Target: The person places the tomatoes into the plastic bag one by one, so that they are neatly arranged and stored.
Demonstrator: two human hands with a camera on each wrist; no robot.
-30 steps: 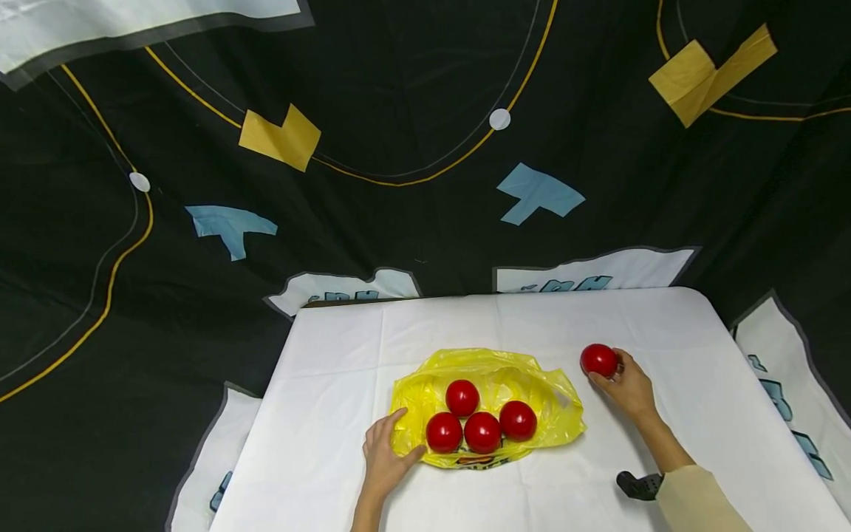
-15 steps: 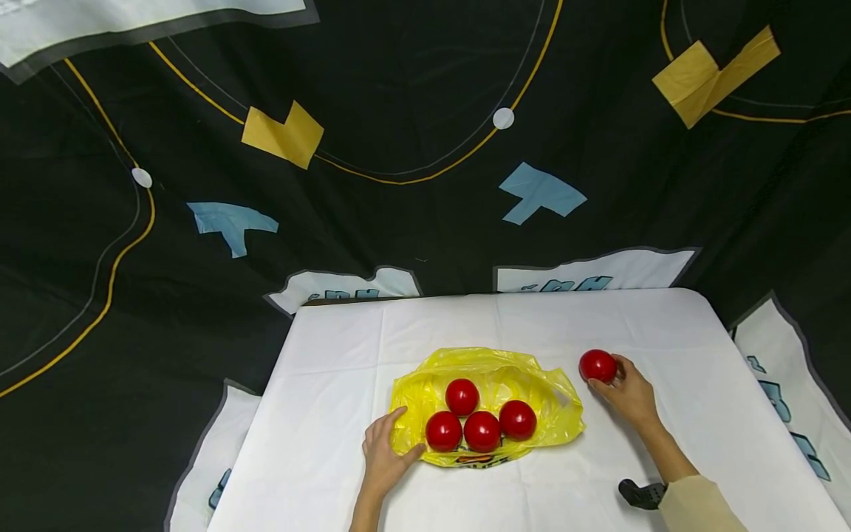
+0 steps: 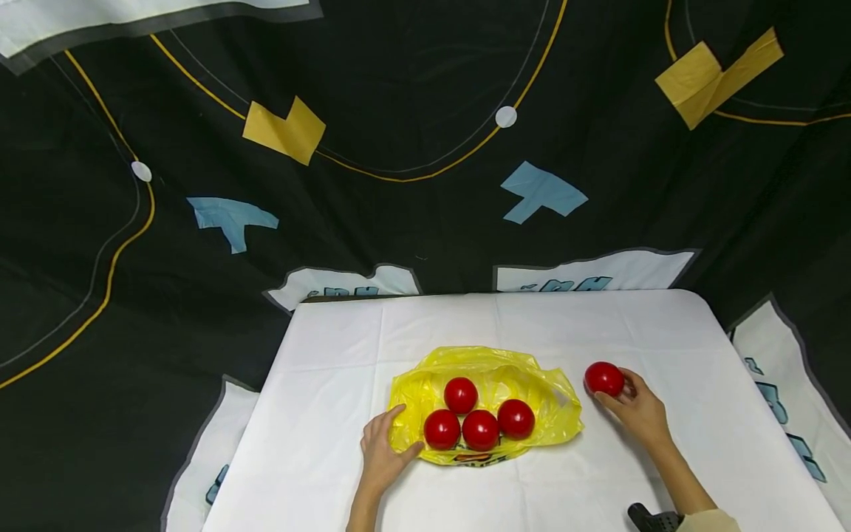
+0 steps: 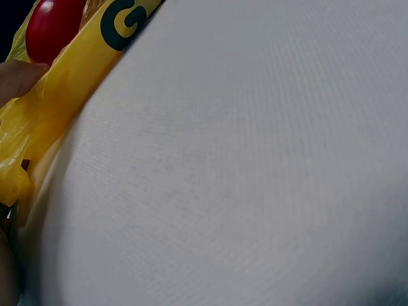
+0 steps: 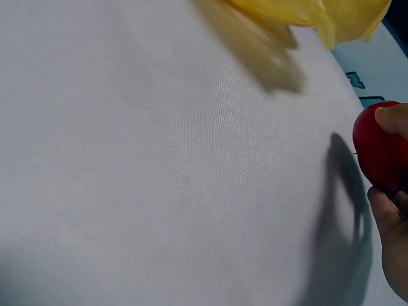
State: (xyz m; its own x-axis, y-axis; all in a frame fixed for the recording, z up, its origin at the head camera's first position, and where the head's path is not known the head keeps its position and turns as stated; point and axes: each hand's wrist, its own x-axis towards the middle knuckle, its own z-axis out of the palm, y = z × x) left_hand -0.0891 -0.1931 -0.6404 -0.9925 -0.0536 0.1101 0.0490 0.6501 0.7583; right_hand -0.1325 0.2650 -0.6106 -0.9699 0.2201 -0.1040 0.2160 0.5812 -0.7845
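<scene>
In the head view a yellow plastic bag (image 3: 555, 421) lies spread on the white table, its mouth turned up. Several glossy red balls (image 3: 461, 395) sit grouped in it. At its left side my left hand (image 3: 383, 452) holds the bag's edge, fingers at the far part and thumb at the near rim. The left wrist view shows that thumb (image 4: 22, 78) over the yellow plastic, beside a red ball (image 4: 54, 29). To the right of the bag, my right hand (image 3: 640, 410) grips another red ball (image 3: 604, 379) between thumb and fingers. The right wrist view shows this ball (image 5: 380, 150) above its shadow.
White cloth covers the table (image 3: 319, 384), whose far edge meets a black curtain (image 3: 399, 236) with yellow and blue patches. A black wrist-worn device (image 3: 651, 519) shows by the right sleeve (image 3: 710, 522).
My right hand has come nearer the table's front edge with the red ball still in its grip. The left hand and the bag have stayed in place.
</scene>
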